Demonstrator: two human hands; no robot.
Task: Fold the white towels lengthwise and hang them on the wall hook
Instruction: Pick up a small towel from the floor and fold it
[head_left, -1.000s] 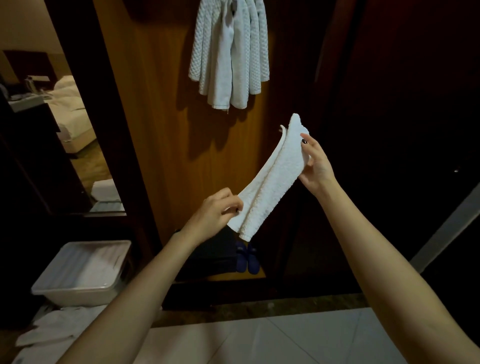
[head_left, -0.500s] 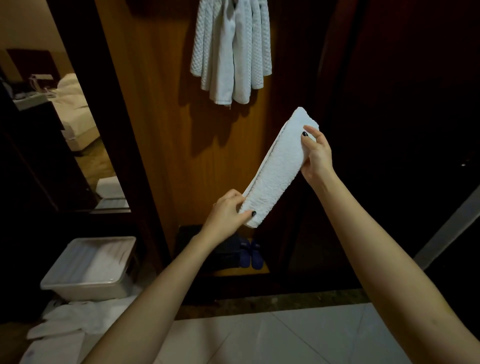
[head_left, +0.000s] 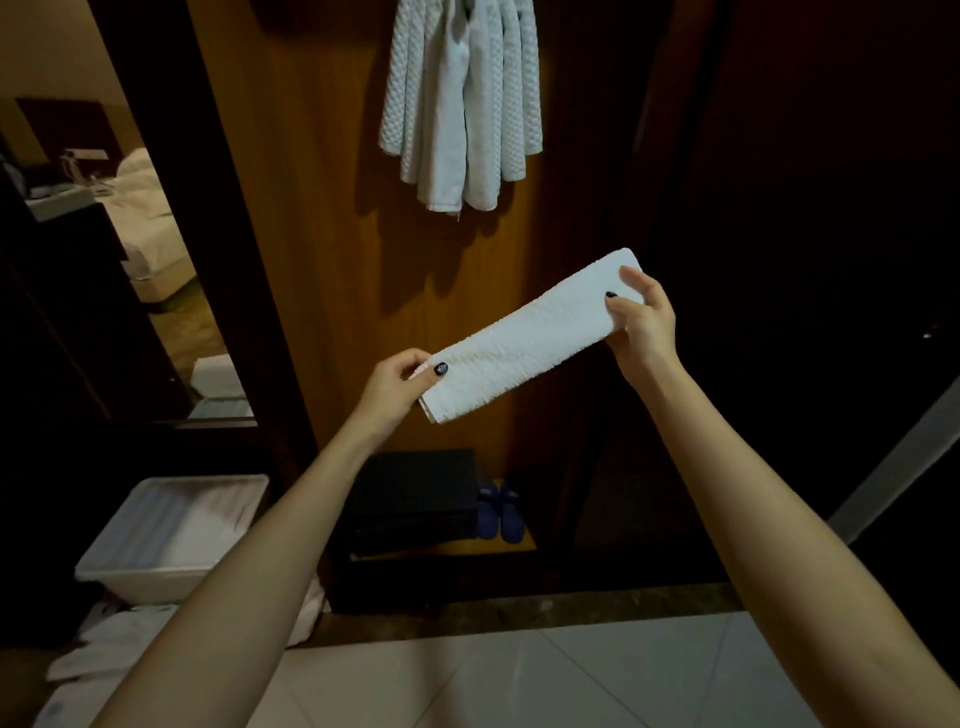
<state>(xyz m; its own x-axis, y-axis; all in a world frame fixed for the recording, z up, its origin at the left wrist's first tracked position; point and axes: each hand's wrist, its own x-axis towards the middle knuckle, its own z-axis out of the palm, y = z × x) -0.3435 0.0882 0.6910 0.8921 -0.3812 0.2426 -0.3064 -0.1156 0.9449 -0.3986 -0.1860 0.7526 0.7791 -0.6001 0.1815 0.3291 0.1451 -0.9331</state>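
Observation:
A small white towel (head_left: 524, 338), folded into a long narrow strip, is stretched out in front of me and slopes up to the right. My left hand (head_left: 397, 384) pinches its lower left end. My right hand (head_left: 644, 322) pinches its upper right end. Above it, several white towels (head_left: 462, 104) hang bunched together against the wooden wall panel (head_left: 322, 208). The hook that holds them lies above the frame's top edge.
A white plastic bin (head_left: 171, 535) stands on the floor at lower left, with loose white towels (head_left: 119, 639) lying beside it. A dark box (head_left: 415, 499) and blue slippers (head_left: 498, 512) sit at the wall's base. A mirror (head_left: 130, 234) at left reflects a bed.
The towel has turned from steeply slanted to flatter, its folded halves now closed together. My left hand shifted left and my right hand came down a little.

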